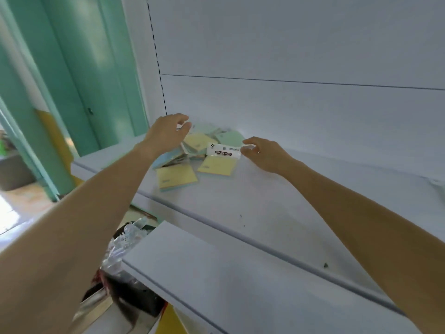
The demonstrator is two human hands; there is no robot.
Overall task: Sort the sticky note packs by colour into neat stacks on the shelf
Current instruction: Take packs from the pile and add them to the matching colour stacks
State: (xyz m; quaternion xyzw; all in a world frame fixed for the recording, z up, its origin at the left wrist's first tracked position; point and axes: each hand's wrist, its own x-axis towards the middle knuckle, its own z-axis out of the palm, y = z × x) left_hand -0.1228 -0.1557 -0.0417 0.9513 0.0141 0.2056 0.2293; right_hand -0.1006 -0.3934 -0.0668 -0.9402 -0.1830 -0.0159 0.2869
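1. Lower shelf [240, 285] — white, nearest; crumpled plastic bags [125, 247] lay beside its left end.
2. Upper shelf [265, 203] — white; carried the jumbled sticky note packs [197, 145] at its left rear.
3. Loose yellow pack [175, 177] — lay flat at the pile's front, apart from both hands.
4. Labelled yellow pack [216, 166] — had a white "STICKY NOTE" header; the right hand [267, 155] pinched the header's right end between thumb and forefinger.
5. Blue pack [166, 157] — sat tilted under the left wrist.
6. Left hand [166, 136] — fingers curled over the pile's back left; whether they gripped anything could not be told.
7. Green pack [230, 138] — at the pile's rear, near the back panel [289, 44].
8. Teal door [96, 68] — far left.
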